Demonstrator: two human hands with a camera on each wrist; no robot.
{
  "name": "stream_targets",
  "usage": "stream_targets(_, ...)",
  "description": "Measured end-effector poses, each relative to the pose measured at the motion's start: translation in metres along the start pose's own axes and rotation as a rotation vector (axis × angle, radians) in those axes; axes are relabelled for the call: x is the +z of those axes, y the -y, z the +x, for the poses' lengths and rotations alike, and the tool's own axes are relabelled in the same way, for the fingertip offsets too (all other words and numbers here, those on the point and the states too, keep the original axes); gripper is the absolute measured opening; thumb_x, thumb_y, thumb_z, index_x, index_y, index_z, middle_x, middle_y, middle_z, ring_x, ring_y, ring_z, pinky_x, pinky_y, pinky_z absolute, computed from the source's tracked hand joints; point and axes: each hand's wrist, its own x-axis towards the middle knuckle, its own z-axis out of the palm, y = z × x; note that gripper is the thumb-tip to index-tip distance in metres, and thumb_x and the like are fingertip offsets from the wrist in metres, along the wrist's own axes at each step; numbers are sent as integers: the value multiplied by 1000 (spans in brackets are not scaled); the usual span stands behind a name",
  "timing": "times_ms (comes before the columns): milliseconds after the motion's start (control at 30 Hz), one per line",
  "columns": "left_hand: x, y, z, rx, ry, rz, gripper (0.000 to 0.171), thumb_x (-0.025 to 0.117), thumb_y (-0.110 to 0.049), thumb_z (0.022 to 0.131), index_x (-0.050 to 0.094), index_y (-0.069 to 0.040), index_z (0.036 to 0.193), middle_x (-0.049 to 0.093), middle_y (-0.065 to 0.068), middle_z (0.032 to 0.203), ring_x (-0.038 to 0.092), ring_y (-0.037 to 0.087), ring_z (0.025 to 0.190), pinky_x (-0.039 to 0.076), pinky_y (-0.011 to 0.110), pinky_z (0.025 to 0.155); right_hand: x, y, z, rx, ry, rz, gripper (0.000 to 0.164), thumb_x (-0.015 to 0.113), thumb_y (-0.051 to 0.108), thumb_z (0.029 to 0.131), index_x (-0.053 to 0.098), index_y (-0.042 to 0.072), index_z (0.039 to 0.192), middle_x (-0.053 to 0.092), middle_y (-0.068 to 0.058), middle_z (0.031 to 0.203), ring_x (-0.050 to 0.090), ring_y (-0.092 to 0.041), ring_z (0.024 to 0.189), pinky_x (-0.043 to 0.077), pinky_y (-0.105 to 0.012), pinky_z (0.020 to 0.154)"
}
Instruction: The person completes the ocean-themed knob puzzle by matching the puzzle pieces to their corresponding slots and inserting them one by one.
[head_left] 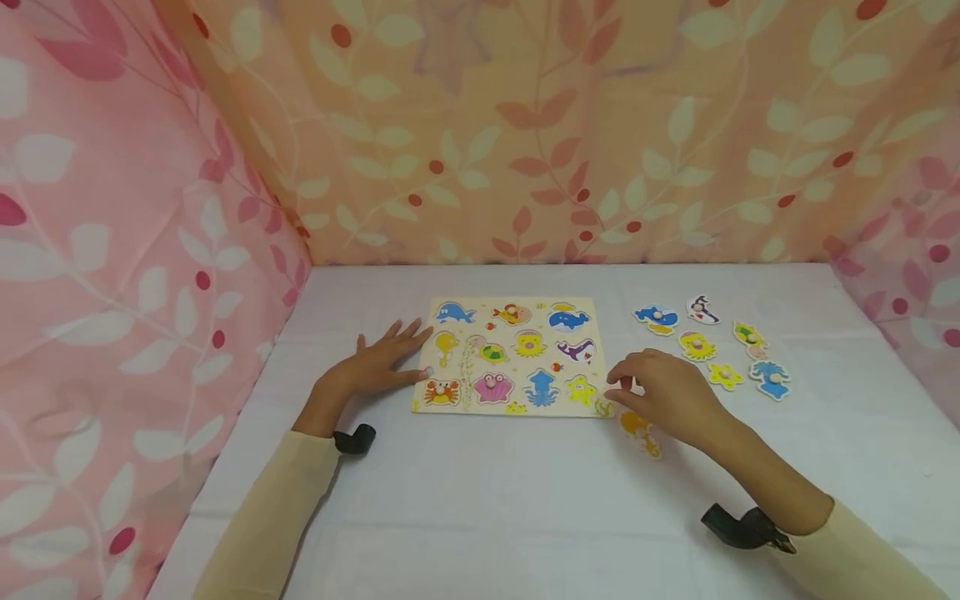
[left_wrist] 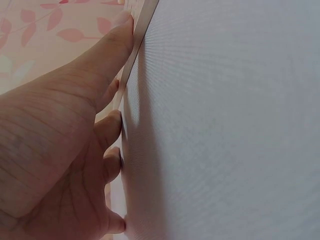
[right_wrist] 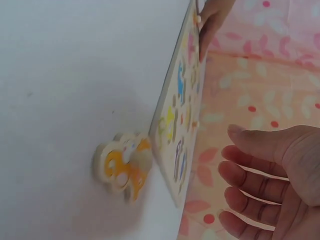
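A wooden peg puzzle board (head_left: 465, 402) with sea animal pictures lies on the table. The left hand (head_left: 382, 360) rests at its left edge with fingers spread, the thumb lying over the edge near the crab piece (head_left: 442, 392). Knobs also stand on the pink shell piece (head_left: 504, 390) and the fish piece (head_left: 517, 314). Just off the board's lower right corner, the right hand (head_left: 663, 396) hovers with loosely bent fingers and nothing between them. Below it lies an orange seahorse piece (right_wrist: 117, 167), partly hidden by that hand in the head view.
Several loose knobbed pieces lie right of the board: a blue whale (head_left: 657, 315), a purple-and-white one (head_left: 702, 312), a yellow octopus (head_left: 697, 346), a turtle (head_left: 749, 336), a starfish (head_left: 724, 376) and a blue squid (head_left: 770, 377). Patterned curtains (head_left: 562, 167) enclose the white table (head_left: 480, 508).
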Motion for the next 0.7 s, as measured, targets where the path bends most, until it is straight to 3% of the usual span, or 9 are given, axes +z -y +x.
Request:
stream_targets(533,1,0,1,-1,-1,8,90,59,-70,90,16,-38,163,5,-3,171,-7,32,156,-12,78,108,7,-35,-27,51,13,19,20,84,23,84,79,15,102,62,10,77,57,-17,79,48,-31,65)
stream_targets(700,1,-1,1,-2,-2,7,89,60,-68,91,16,-38,163,5,-3,171,-7,32,156,-12,78,108,12,-38,-30,52,87,50,20,84,27,84,80,18,102,63,12,79,55,-13,77,46,-30,66)
